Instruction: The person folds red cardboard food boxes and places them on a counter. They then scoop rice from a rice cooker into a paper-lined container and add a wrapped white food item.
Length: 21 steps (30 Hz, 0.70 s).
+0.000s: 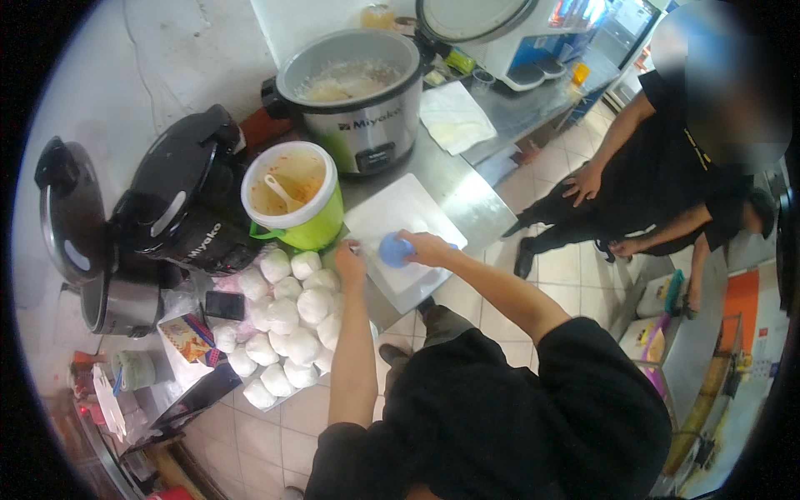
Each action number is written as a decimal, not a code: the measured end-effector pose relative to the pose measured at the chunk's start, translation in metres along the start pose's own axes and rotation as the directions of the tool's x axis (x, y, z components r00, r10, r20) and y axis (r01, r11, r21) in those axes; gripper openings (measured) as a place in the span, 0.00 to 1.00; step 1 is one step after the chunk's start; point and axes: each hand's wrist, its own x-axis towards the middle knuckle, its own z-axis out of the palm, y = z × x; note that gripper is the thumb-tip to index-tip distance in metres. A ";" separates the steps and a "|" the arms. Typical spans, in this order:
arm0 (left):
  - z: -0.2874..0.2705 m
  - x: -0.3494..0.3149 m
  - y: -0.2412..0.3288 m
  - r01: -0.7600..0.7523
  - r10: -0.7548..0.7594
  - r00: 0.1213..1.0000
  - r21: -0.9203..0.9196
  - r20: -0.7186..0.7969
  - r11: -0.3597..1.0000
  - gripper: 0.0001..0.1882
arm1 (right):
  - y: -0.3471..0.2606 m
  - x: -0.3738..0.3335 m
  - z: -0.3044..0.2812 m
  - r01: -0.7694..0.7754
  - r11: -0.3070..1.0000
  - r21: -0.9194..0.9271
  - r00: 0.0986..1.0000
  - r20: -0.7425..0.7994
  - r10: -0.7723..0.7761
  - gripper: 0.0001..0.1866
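Note:
A small round blue plastic bowl [392,251] is at the white board [400,204] on the steel counter. My right hand [428,248] grips the bowl from its right side, fingers closed on the rim. My left hand [350,260] is closed near the board's left edge, apart from the bowl; what its fingers hold, if anything, is too small to make out. Left of that hand lies a pile of round white wrapped bundles [283,315]. Just beyond it stands a green tub [321,218] with a white rim, holding an orange-stained food and a white spoon [283,193].
A large rice cooker [371,125] with rice inside stands open at the back. Two dark cookers [187,192] fill the left side. A folded white cloth [457,117] lies on the counter. On the right, a person in black [667,167] stands on the tiled floor.

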 end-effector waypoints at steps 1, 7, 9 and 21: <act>-0.001 -0.002 0.001 0.044 -0.045 0.999 0.019 0.011 0.999 0.11 | 0.000 -0.003 -0.002 0.042 0.999 0.017 0.998 -0.036 -0.041 0.32; -0.001 -0.017 0.005 -0.039 0.036 0.998 -0.058 -0.044 0.998 0.12 | 0.012 -0.008 -0.011 0.073 0.996 -0.049 0.997 -0.034 -0.075 0.28; -0.003 -0.019 0.007 0.080 -0.078 0.996 -0.057 0.047 0.995 0.12 | 0.019 -0.005 -0.012 0.105 0.992 -0.063 0.994 0.016 -0.104 0.27; -0.001 -0.035 0.040 0.213 -0.219 0.970 -0.074 -0.102 0.974 0.08 | -0.001 -0.023 -0.115 0.200 0.783 0.588 0.977 -0.176 -0.117 0.29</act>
